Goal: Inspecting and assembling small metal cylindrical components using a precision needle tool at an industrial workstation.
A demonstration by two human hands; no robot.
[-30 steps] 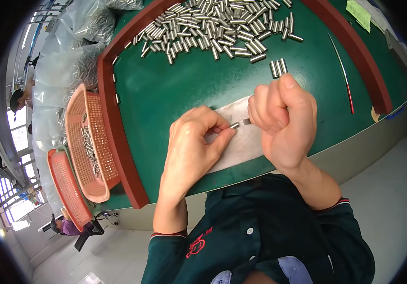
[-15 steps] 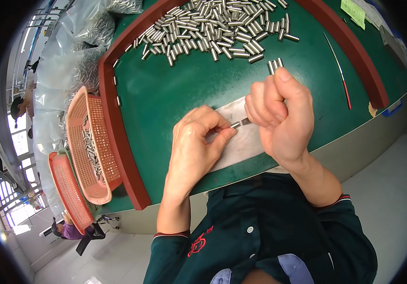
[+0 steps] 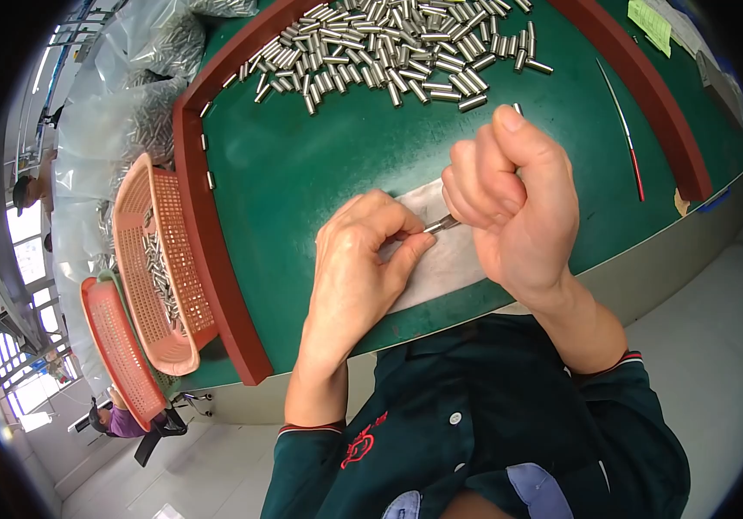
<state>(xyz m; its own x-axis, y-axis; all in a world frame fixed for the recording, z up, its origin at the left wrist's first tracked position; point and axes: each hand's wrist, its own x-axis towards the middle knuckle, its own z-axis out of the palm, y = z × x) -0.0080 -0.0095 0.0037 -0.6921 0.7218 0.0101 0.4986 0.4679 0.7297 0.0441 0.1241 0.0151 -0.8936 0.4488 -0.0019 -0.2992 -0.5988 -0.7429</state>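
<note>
My left hand [image 3: 356, 251] pinches a small shiny metal cylinder [image 3: 430, 228] between thumb and fingertips. My right hand [image 3: 518, 212] is closed in a fist around a tool whose narrow metal end [image 3: 448, 222] sticks out toward the left hand. That end meets the cylinder's open side; whether it is inside, I cannot tell. The tool's handle is hidden in the fist. Beneath both hands lies a pale cloth [image 3: 432, 275] on the green tabletop [image 3: 276, 216]. Just beyond the right fist, a loose cylinder [image 3: 518, 109] peeks out.
Many metal cylinders [image 3: 389, 54] are heaped at the back. Red-brown rails [image 3: 207, 251] border the work area. Left of them stand a pink basket [image 3: 194, 259] holding small metal parts, a red basket [image 3: 121, 355] and clear bags [image 3: 151, 121]. A thin red-handled tool [image 3: 635, 164] lies at right.
The tool's end in my right hand has come left to meet the cylinder, closing a small gap. My right fist now covers most of the loose cylinders behind it. My left hand keeps its pinch.
</note>
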